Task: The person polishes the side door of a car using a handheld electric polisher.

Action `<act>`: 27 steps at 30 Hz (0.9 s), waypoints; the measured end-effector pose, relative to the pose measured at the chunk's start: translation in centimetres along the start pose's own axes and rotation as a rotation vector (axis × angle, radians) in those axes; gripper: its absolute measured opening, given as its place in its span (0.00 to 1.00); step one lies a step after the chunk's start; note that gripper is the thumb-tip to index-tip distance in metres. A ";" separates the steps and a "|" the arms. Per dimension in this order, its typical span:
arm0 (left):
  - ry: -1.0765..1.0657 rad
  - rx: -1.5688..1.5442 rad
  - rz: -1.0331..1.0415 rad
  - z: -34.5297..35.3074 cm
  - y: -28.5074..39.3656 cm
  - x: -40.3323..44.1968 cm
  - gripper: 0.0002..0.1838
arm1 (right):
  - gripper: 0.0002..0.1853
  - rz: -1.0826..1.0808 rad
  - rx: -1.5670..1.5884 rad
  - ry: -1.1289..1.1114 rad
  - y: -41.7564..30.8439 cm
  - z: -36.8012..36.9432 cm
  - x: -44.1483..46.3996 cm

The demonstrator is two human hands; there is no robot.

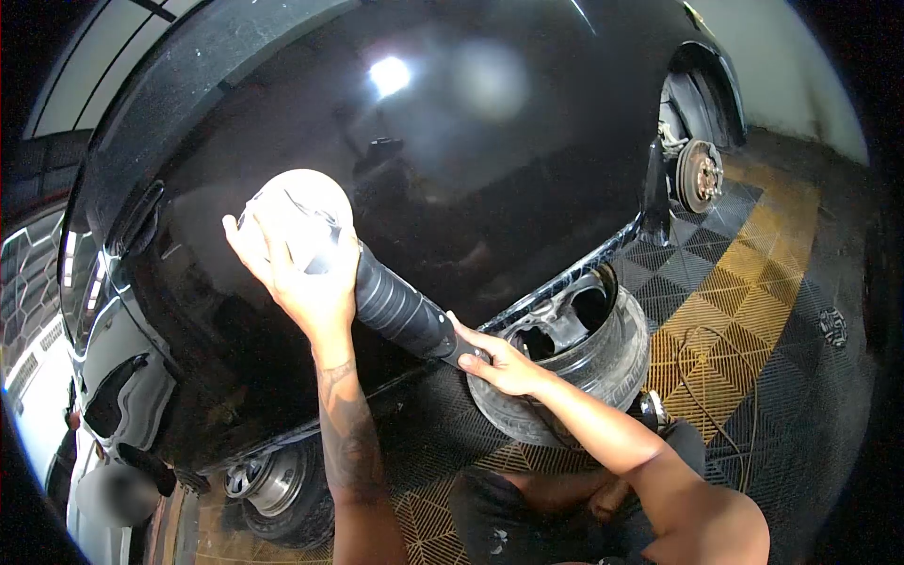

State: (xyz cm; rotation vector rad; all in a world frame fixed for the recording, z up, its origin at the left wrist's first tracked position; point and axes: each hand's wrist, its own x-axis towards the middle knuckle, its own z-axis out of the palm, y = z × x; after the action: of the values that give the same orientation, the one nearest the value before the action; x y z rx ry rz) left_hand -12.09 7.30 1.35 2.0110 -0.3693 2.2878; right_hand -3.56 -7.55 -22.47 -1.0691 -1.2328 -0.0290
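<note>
A polishing machine with a white round pad and a long black body lies against the dark, glossy side panel of a car. My left hand is wrapped over the machine's head, beside the pad at the left. Lower right, my right hand grips the rear end of the black body, its fingers closed around it. Bright glare washes out part of the pad and the fingers of my left hand. The pad's contact with the panel is hidden.
A wheel with tyre lies on the tiled floor below the car, right of my right hand. Another wheel is at the lower left. A bare brake disc shows at upper right. A thin cable runs over yellow tiles.
</note>
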 end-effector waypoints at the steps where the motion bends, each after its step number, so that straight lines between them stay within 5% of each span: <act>1: -0.009 0.012 0.014 0.6 0.6 -0.2 0.53 | 0.37 0.009 -0.019 0.020 -0.2 -0.6 -0.5; 6: -0.042 -0.221 -0.015 5.1 5.7 -0.5 0.48 | 0.37 0.062 -0.008 0.108 -1.2 -5.0 -3.2; 14: -0.219 -0.029 0.266 14.7 13.7 -1.0 0.35 | 0.42 0.089 0.106 0.305 -2.2 -12.3 -7.4; 27: -0.229 -0.422 0.148 28.6 25.5 -3.9 0.54 | 0.40 0.063 0.316 0.532 0.2 -22.0 -12.6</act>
State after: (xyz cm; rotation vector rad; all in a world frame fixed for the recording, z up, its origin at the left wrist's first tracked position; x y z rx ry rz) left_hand 10.68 -23.45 -2.56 2.0722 -0.9560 1.8434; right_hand 7.93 -28.53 -30.91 -0.7559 -0.6940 -0.0634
